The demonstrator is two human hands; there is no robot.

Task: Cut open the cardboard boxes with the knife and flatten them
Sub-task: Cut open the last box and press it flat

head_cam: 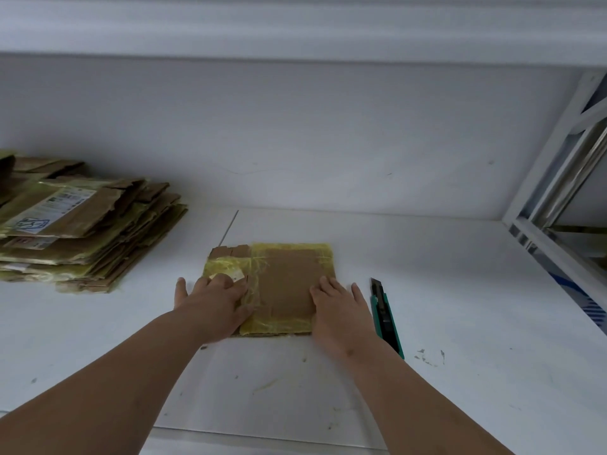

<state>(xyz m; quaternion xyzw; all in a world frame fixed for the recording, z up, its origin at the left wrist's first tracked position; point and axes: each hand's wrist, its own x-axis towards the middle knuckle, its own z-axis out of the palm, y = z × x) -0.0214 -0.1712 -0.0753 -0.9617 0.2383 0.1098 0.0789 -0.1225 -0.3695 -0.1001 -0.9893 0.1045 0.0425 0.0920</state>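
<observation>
Flattened box [282, 284] is pressed onto the table [460, 290] by left hand [213, 307] and right hand [341, 310], fingers straight, nothing gripped; knife [387, 320] lies just right, stack [82, 224] far left.

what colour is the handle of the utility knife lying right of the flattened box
Green with a black slider, on the utility knife; seen in the head view.

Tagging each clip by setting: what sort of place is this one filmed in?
Probably a packing or storeroom workbench. A plain white table stands against a white wall, a stack of flattened boxes lies at the left, a utility knife lies beside the taped cardboard, and a metal rack stands at the right.
</observation>
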